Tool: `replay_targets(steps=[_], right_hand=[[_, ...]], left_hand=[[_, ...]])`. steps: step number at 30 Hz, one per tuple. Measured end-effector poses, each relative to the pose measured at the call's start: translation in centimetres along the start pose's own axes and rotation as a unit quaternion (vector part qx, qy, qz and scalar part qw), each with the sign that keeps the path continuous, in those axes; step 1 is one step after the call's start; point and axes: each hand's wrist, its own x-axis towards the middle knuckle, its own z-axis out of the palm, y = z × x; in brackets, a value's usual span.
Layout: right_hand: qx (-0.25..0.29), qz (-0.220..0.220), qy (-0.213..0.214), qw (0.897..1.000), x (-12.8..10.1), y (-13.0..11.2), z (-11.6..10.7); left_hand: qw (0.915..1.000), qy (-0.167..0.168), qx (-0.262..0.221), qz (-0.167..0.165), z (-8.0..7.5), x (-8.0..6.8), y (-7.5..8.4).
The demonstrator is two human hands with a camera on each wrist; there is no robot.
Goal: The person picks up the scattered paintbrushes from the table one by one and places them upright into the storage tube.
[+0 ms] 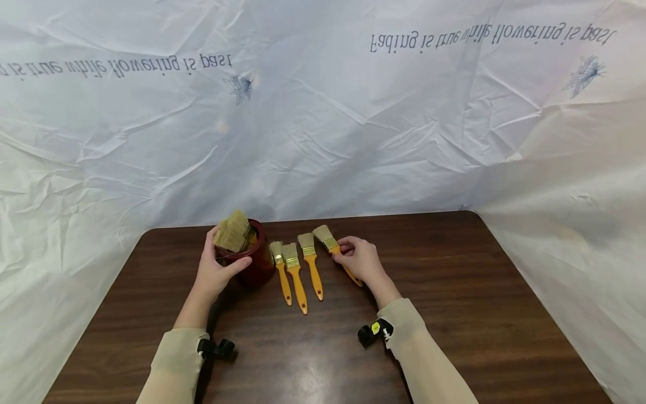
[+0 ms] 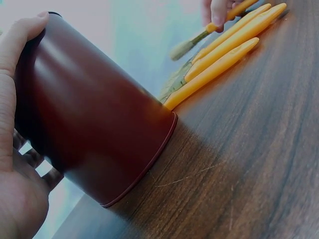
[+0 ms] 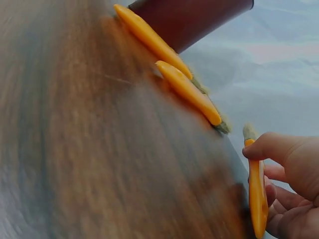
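Brush (image 1: 333, 247) lies diagonally, bristles up-left, pinched by right hand (image 1: 360, 261); left hand (image 1: 214, 272) grips cup (image 1: 257, 261).

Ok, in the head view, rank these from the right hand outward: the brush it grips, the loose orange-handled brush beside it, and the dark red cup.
1. Orange-handled, pale-bristled brush, gripped by the right hand.
2. Loose orange-handled brush, just to its left.
3. Dark red round cup, far left, held by the left hand.

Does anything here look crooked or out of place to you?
Two things. The dark red cup is tipped over to one side in the left hand, not standing flat. Three brushes lie in a neat row, but the fourth brush, pinched by the right hand, lies slanted away from them.
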Motion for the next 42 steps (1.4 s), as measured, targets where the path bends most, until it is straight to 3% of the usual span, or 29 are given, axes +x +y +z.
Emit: replay_targets(steps=[7,15,26,32,42], right_hand=[[0.037,-0.007,-0.004,0.999,0.2,-0.1,-0.2],[0.127,-0.024,-0.01,0.992,0.0,-1.0,-0.7],[0.16,-0.077,-0.026,0.984,-0.7,-4.0,-2.0],[0.197,-0.121,-0.049,0.972,0.1,-7.2,-2.3],[0.254,-0.18,-0.067,0.948,2.8,-15.8,-2.3]], left_hand=[[1.0,0.002,-0.002,-0.001,0.0,0.1,0.0],[1.0,0.002,-0.004,0.0,0.1,-0.1,0.2],[0.9999,-0.004,-0.01,-0.003,0.3,-0.3,0.3],[0.9999,-0.003,-0.015,-0.001,0.3,-0.4,0.3],[0.9999,-0.002,-0.015,0.006,0.2,-0.3,0.1]])
